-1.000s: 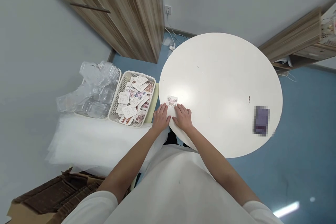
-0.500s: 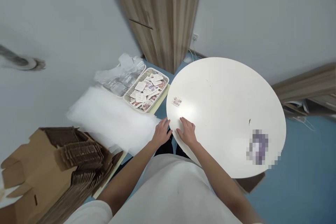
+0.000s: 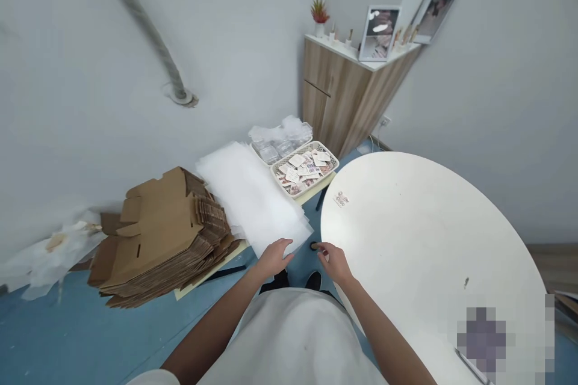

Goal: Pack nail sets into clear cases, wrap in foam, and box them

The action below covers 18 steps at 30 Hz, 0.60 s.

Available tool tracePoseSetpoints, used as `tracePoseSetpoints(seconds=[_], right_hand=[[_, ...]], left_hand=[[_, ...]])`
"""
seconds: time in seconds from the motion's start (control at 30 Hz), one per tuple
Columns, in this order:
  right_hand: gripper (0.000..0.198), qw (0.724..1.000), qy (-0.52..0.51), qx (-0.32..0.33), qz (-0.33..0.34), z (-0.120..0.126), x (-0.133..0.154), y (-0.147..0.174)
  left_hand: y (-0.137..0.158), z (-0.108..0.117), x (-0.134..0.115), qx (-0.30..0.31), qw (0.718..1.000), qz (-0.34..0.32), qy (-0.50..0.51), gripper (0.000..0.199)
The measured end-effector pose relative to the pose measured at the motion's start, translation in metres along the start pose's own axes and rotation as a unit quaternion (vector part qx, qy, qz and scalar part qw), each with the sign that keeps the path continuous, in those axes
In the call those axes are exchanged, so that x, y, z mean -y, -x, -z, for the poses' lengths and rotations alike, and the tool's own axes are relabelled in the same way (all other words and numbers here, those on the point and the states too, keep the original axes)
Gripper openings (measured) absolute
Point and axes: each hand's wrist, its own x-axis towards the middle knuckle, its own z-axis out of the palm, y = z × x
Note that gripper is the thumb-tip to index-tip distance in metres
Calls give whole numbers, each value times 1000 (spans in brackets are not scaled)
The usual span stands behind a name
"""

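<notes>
My left hand (image 3: 274,257) holds nothing, its fingers and thumb apart, at the near corner of a stack of white translucent sheets (image 3: 253,192). I cannot tell whether it touches them. Over the left edge of the round white table (image 3: 406,222) is my right hand (image 3: 335,261), slightly bent and open, with nothing seen in it. A small printed card (image 3: 341,198) lies on the table beyond that hand.
Flattened brown cardboard boxes (image 3: 162,234) are piled left of the sheets. Behind them stand a white basket of printed cards (image 3: 304,168) and a container covered by clear plastic (image 3: 282,137). A wooden cabinet (image 3: 343,93) fills the corner. A blurred-out purple item (image 3: 482,337) lies on the table.
My view has turned left and tilted up, so the table and sheets appear farther right and lower. Both hands stay apart and empty; the right one has shifted to the table's edge.
</notes>
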Motion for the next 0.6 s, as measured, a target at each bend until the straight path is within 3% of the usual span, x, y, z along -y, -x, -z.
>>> tracePoseSetpoints(seconds=[0.27, 0.47, 0.6], right_hand=[[30, 998, -22, 2, 58, -10, 60, -73], [30, 995, -52, 0, 82, -1, 101, -125], [30, 993, -95, -19, 63, 4, 107, -171]], left_hand=[[-2, 62, 22, -97, 992, 12, 84, 40], [-44, 122, 13, -135, 985, -44, 96, 42], [-82, 157, 7, -178, 982, -22, 65, 47]])
